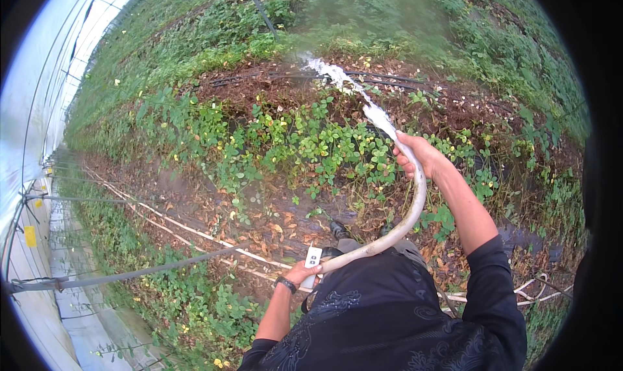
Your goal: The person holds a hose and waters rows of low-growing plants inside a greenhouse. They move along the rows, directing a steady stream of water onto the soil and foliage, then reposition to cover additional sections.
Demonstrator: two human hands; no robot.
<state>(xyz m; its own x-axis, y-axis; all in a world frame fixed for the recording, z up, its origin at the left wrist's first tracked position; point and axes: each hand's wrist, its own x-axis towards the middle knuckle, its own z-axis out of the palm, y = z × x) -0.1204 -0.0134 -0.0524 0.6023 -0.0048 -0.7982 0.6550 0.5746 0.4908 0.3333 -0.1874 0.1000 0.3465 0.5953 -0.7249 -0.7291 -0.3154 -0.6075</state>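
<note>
A thick white hose (401, 227) curves in front of my body. Close to its outlet, my right hand (417, 154) is wrapped around it. White water (336, 74) gushes from that end over the low plants and towards the bed beyond. My left hand (302, 275), with a dark band on the wrist, holds a white remote control (313, 259) with dark buttons and a short antenna. The hose's lower part runs right beside that hand; whether the fingers also grip it I cannot tell.
Leafy green plants (302, 137) grow in rows, with black drip lines (389, 83) between them. Dry leaves (277, 225) litter the path at my shoes (339, 230). Pale hoses (170, 227) lie along the ground. A metal pole (146, 271) juts in from the left, near plastic sheeting (29, 113).
</note>
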